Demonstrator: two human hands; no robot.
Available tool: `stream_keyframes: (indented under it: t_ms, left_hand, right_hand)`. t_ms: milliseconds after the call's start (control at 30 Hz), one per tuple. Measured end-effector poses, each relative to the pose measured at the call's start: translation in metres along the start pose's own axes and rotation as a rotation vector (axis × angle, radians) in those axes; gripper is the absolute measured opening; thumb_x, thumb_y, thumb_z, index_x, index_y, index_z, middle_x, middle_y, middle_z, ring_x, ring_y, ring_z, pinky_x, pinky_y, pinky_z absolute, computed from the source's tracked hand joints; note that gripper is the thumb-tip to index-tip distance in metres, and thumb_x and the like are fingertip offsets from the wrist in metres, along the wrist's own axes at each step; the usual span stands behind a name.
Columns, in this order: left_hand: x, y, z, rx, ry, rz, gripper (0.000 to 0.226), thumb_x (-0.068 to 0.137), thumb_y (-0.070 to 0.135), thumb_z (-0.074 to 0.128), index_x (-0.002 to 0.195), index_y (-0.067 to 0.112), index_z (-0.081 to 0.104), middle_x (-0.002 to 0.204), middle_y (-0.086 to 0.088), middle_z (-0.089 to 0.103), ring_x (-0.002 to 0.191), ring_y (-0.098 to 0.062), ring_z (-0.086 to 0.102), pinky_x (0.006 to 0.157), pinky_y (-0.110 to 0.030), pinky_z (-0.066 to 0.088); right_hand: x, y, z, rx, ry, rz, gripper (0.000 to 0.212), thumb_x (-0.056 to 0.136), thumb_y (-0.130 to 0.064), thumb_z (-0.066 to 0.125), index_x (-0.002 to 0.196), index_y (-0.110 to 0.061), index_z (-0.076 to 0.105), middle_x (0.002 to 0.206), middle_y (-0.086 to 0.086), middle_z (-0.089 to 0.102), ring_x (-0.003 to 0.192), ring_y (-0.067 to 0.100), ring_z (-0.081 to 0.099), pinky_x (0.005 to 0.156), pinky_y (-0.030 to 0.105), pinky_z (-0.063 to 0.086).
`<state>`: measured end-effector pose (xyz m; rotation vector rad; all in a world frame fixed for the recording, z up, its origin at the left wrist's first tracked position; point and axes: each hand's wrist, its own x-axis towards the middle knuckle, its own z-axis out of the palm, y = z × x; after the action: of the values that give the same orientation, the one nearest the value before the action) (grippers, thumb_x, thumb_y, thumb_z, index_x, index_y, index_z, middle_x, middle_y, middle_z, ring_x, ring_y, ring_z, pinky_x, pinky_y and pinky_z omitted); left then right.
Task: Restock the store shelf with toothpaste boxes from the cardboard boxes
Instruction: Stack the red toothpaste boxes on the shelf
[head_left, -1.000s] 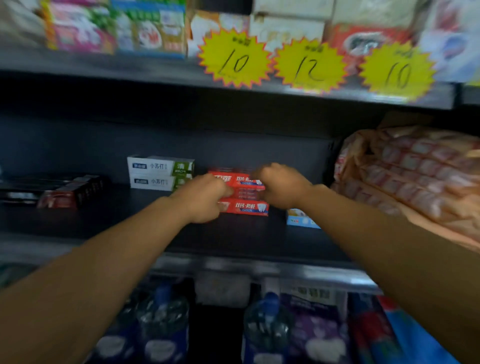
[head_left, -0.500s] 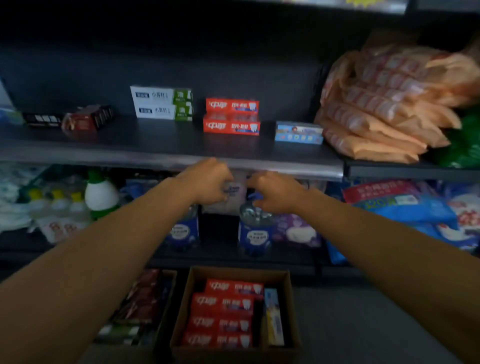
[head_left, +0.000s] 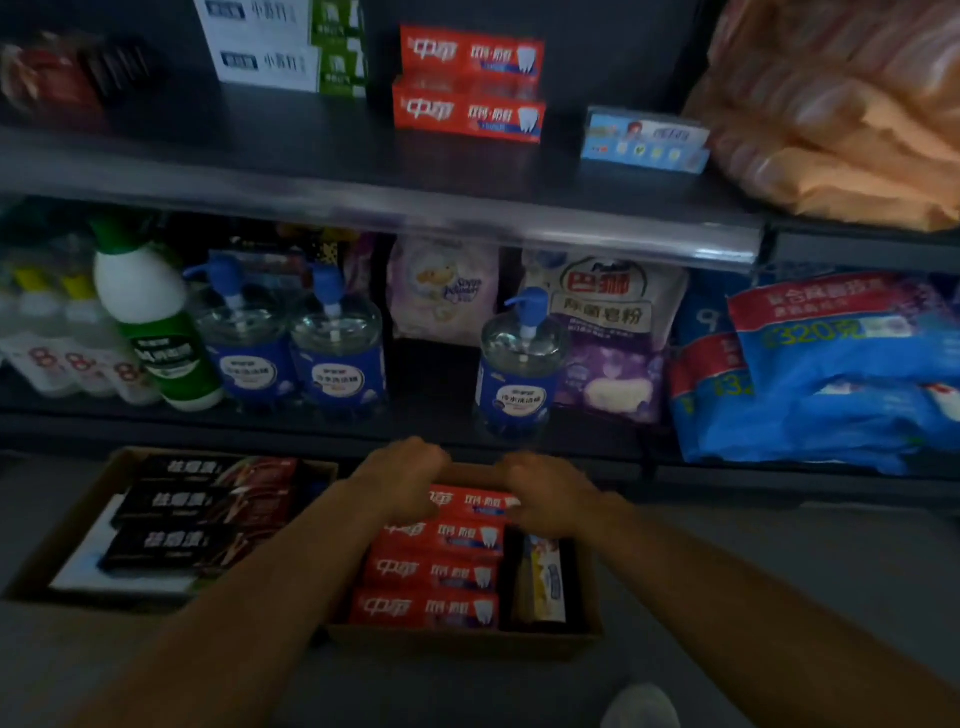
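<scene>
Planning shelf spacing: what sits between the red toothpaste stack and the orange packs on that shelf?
In the head view, one small light-blue box sits between the red toothpaste stack and the orange packs.

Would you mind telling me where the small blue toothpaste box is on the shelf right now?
In the head view, the small blue box sits right of centre on the upper shelf, between the stacked red toothpaste boxes and the orange packets.
</scene>
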<state>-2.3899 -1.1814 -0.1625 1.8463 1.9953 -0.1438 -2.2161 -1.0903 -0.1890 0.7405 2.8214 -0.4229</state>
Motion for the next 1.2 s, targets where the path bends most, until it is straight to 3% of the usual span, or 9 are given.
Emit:
stream_keyframes:
  t_ms: [100, 200, 333, 633, 833, 1033, 1200]
  left_hand:
    - [0.016, -0.011, 0.028, -0.057, -0.060, -0.004, 0.027, 0.083, 0.019, 0.065, 0.110, 0.019, 0.062, 0.112, -0.003, 0.063, 0.098, -0.018, 0.061, 0.082, -0.030, 0.050]
    - [0.029, -0.024, 0.052, -0.084, -0.085, -0.017, 0.029, 0.085, 0.023, 0.063, 0.113, 0.019, 0.062, 0.116, -0.001, 0.064, 0.101, -0.016, 0.061, 0.089, -0.033, 0.051]
    - [0.041, -0.042, 0.072, -0.115, -0.087, -0.024, 0.039, 0.085, 0.024, 0.063, 0.124, 0.023, 0.059, 0.124, 0.000, 0.061, 0.109, -0.017, 0.059, 0.094, -0.032, 0.049]
    - [0.052, -0.064, 0.094, -0.191, -0.145, -0.069, 0.048, 0.078, 0.029, 0.071, 0.124, 0.027, 0.057, 0.125, 0.001, 0.060, 0.109, -0.015, 0.059, 0.095, -0.035, 0.050]
    - [0.054, -0.064, 0.090, -0.228, -0.120, -0.053, 0.042, 0.084, 0.027, 0.067, 0.125, 0.026, 0.057, 0.127, 0.001, 0.058, 0.111, -0.014, 0.058, 0.097, -0.033, 0.048]
    - [0.047, -0.067, 0.075, -0.178, -0.115, -0.037, 0.044, 0.083, 0.026, 0.067, 0.126, 0.027, 0.056, 0.125, 0.002, 0.057, 0.112, -0.016, 0.055, 0.095, -0.033, 0.048]
    - [0.030, -0.066, 0.049, -0.186, -0.064, -0.035, 0.031, 0.078, 0.025, 0.071, 0.108, 0.029, 0.064, 0.108, 0.008, 0.064, 0.097, -0.010, 0.061, 0.086, -0.036, 0.053]
  right_hand:
    - [0.013, 0.008, 0.041, 0.119, -0.081, 0.047, 0.039, 0.087, -0.038, 0.062, 0.124, -0.026, 0.055, 0.126, -0.002, 0.058, 0.114, 0.016, 0.055, 0.099, 0.038, 0.046]
    - [0.026, 0.012, 0.075, 0.166, -0.127, 0.085, 0.050, 0.090, -0.036, 0.062, 0.136, -0.025, 0.047, 0.138, -0.002, 0.051, 0.125, 0.017, 0.049, 0.106, 0.039, 0.041]
    - [0.042, 0.015, 0.105, 0.093, -0.148, 0.124, 0.063, 0.089, -0.031, 0.062, 0.144, -0.019, 0.035, 0.146, 0.003, 0.040, 0.132, 0.020, 0.039, 0.109, 0.039, 0.035]
    - [0.058, 0.008, 0.136, 0.019, -0.121, 0.203, 0.084, 0.079, -0.031, 0.073, 0.146, -0.017, 0.025, 0.149, 0.007, 0.028, 0.135, 0.024, 0.031, 0.111, 0.043, 0.030]
    - [0.066, 0.005, 0.135, -0.059, -0.119, 0.179, 0.075, 0.082, -0.032, 0.070, 0.143, -0.011, 0.031, 0.146, 0.012, 0.032, 0.131, 0.026, 0.035, 0.110, 0.043, 0.030]
    - [0.068, 0.006, 0.130, -0.063, -0.151, 0.184, 0.067, 0.082, -0.033, 0.068, 0.140, -0.018, 0.039, 0.147, 0.008, 0.032, 0.133, 0.027, 0.033, 0.111, 0.046, 0.031]
    - [0.054, 0.007, 0.105, -0.065, -0.105, 0.155, 0.064, 0.082, -0.033, 0.069, 0.139, -0.020, 0.042, 0.143, 0.006, 0.038, 0.129, 0.024, 0.038, 0.104, 0.041, 0.038]
